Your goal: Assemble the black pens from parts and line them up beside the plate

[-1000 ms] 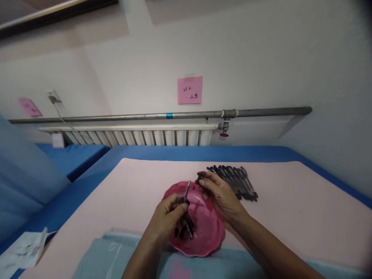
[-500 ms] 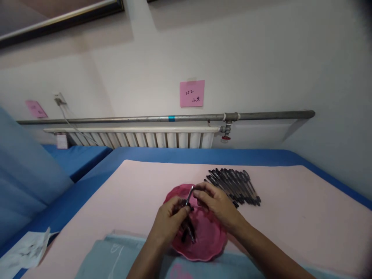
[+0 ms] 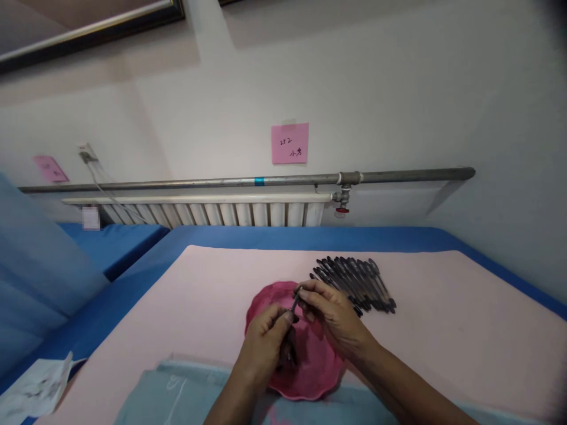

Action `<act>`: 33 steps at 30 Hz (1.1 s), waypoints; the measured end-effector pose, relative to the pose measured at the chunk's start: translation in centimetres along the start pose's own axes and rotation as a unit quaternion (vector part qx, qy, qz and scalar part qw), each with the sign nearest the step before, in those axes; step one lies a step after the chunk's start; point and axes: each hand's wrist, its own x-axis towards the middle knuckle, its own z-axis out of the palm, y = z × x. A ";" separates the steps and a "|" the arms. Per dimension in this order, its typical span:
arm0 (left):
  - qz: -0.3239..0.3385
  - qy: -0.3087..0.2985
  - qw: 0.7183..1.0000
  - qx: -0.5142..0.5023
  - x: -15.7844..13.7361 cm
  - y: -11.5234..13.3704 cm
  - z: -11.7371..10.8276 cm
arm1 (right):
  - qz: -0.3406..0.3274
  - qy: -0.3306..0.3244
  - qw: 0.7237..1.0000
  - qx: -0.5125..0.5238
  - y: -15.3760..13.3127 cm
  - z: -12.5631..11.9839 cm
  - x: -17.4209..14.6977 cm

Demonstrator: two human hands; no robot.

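Seemingly partway, the left hand (image 3: pixel 266 339) and right hand (image 3: pixel 334 311) clamp fingers on a slim dark pen (image 3: pixel 295 303) above a round pink dish (image 3: pixel 316 372); black-capped clear pens (image 3: pixel 359 283) lie rowed beyond, dark pieces (image 3: pixel 289 356) remain below.

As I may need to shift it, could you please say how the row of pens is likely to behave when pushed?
The row of pens would probably spread, since no band shows around it. Looking slim and straight, the pens are likely light and stiff, and may roll.
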 end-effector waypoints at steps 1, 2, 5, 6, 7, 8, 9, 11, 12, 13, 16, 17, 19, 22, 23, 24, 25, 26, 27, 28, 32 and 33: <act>-0.007 -0.002 1.000 -0.012 -0.1 0.1 0.1 | 0.005 -0.008 1.000 0.016 0.0 0.1 0.0; -0.011 -0.002 1.000 -0.018 -0.1 0.2 0.2 | 0.009 -0.013 1.000 0.027 0.0 0.1 -0.1; -0.004 0.004 1.000 -0.006 -0.1 0.1 0.3 | 0.001 0.007 1.000 0.021 0.1 0.3 -0.1; 0.001 0.005 1.000 0.001 0.0 0.1 0.2 | -0.006 0.020 1.000 0.009 0.1 0.3 -0.1; 0.004 0.006 1.000 0.006 0.0 0.0 0.2 | -0.013 0.031 0.999 -0.003 0.1 0.3 -0.1; 0.005 0.007 1.000 0.007 0.1 -0.1 0.2 | -0.018 0.037 0.999 -0.009 0.2 0.3 0.0; 0.003 0.008 1.000 0.006 0.2 -0.2 0.2 | -0.017 0.038 0.999 -0.007 0.2 0.2 0.0; -0.002 0.013 1.000 0.002 0.3 -0.3 0.1 | -0.003 0.029 0.999 0.014 0.2 0.2 0.1; -0.002 0.015 1.000 0.002 0.3 -0.4 0.1 | 0.008 0.023 0.999 0.028 0.3 0.2 0.1; -0.001 0.018 1.000 0.006 0.4 -0.4 0.0 | 0.019 0.019 0.999 0.039 0.3 0.2 0.1; 0.021 0.028 0.999 0.024 0.4 -0.4 -0.1 | 0.026 0.026 0.999 0.037 0.4 0.2 0.2; 0.029 0.029 0.999 0.031 0.5 -0.5 -0.1 | 0.022 0.029 0.999 0.029 0.5 0.1 0.2; 0.032 0.029 0.998 0.035 0.5 -0.5 -0.2 | 0.014 0.025 0.999 0.018 0.5 0.0 0.3; 0.013 0.025 0.999 0.028 0.5 -0.7 -0.2 | 0.029 0.006 0.999 0.026 0.5 -0.1 0.3; 0.012 0.025 0.999 0.027 0.5 -0.7 -0.2 | 0.035 0.002 0.999 0.028 0.5 -0.1 0.3; 0.015 0.025 0.999 0.030 0.5 -0.8 -0.2 | 0.036 0.002 0.999 0.027 0.6 -0.1 0.3; 0.020 0.026 0.999 0.035 0.5 -0.8 -0.3 | 0.033 0.006 0.999 0.023 0.6 -0.1 0.3; 0.026 0.025 0.999 0.039 0.5 -0.8 -0.3 | 0.025 0.011 0.999 0.017 0.6 -0.1 0.3; 0.028 0.024 0.998 0.041 0.5 -0.7 -0.3 | 0.016 0.016 1.000 0.012 0.7 -0.1 0.2; 0.025 0.023 0.999 0.039 0.5 -0.7 -0.3 | 0.009 0.018 1.000 0.010 0.7 -0.2 0.2; -0.001 0.018 1.000 0.014 0.4 -0.5 -0.2 | 0.025 0.004 0.999 0.025 0.6 -0.1 0.3; -0.001 0.018 1.000 0.013 0.4 -0.5 -0.2 | 0.032 0.001 0.999 0.026 0.6 -0.1 0.3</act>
